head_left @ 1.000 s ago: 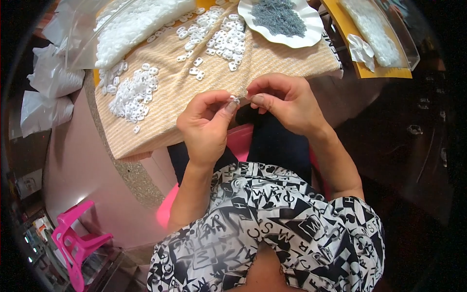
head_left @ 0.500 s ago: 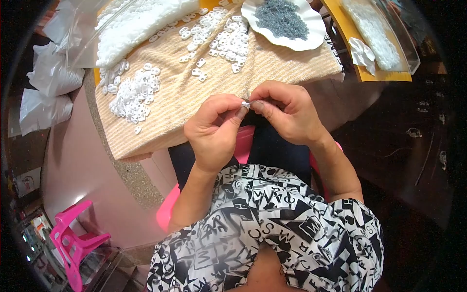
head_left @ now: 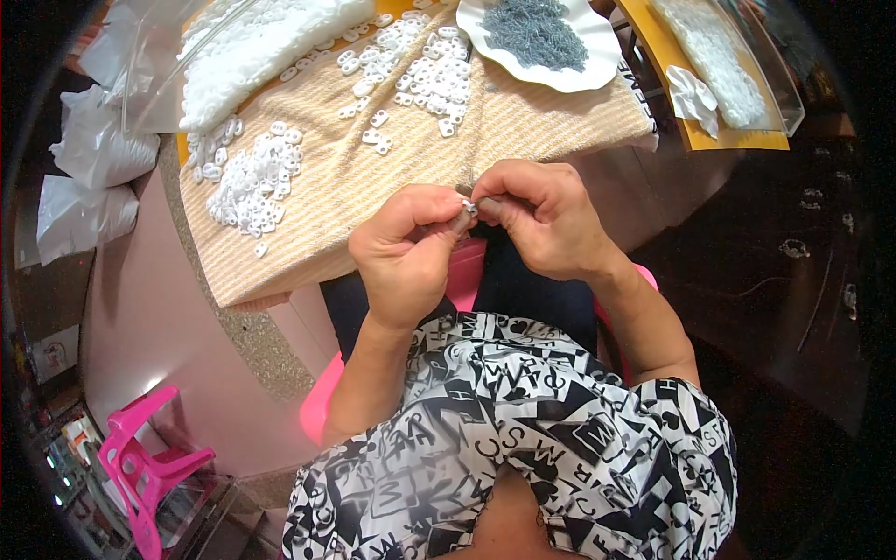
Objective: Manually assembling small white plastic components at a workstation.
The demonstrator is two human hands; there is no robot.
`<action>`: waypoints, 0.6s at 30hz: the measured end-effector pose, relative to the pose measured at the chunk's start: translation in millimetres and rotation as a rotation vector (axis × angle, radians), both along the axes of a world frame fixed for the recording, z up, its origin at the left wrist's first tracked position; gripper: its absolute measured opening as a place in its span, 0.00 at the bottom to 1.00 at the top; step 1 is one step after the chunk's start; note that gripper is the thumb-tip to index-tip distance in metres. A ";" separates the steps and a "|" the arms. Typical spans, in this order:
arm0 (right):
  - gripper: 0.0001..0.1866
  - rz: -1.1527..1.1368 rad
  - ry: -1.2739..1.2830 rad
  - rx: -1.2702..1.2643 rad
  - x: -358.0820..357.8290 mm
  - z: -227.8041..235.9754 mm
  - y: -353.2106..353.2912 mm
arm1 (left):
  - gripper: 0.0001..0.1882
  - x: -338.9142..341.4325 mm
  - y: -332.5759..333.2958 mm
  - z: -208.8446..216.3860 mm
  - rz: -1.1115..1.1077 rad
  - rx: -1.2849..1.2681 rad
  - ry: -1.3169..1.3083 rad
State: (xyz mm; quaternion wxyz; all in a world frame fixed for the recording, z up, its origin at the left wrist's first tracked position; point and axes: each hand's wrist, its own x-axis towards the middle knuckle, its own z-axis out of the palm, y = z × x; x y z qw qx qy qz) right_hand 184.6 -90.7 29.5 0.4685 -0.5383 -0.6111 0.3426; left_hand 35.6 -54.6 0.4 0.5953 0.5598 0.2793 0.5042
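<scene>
Above my lap, at the near edge of the cloth-covered table, both hands meet fingertip to fingertip. My left hand (head_left: 411, 245) is closed in a pinch on a small white plastic piece (head_left: 469, 205), of which only a bit shows. Touching it from the other side, my right hand (head_left: 541, 219) pinches with thumb and forefinger; whatever it holds is too small to name. Beyond the hands lie loose white pieces with holes (head_left: 254, 187), and another group of white pieces (head_left: 437, 79) farther back. A scalloped white plate (head_left: 597, 70) bears a heap of tiny grey-blue parts (head_left: 537, 35).
A striped beige cloth (head_left: 327, 201) covers the table. At the back left is a large clear bag of white pieces (head_left: 271, 47); a similar bag (head_left: 714, 70) and crumpled white paper (head_left: 693, 101) lie at right. A pink stool (head_left: 145, 457) stands on the floor at lower left.
Both hands have shifted very slightly left, still meeting at the white piece. My right fingertips have turned a little against it. The table things appear slightly shifted left in the picture.
</scene>
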 end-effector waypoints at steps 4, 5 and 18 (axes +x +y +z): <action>0.01 0.001 0.012 -0.041 -0.1 -1.9 -0.2 | 0.07 -1.1 -0.2 -0.4 -0.011 -0.033 0.021; 0.02 0.015 0.015 -0.063 0.1 -1.9 -0.8 | 0.07 -1.3 0.1 -0.4 -0.012 -0.033 0.021; 0.03 -0.015 0.131 -0.189 -0.2 -0.6 1.0 | 0.08 3.4 0.7 -4.7 0.026 0.023 0.006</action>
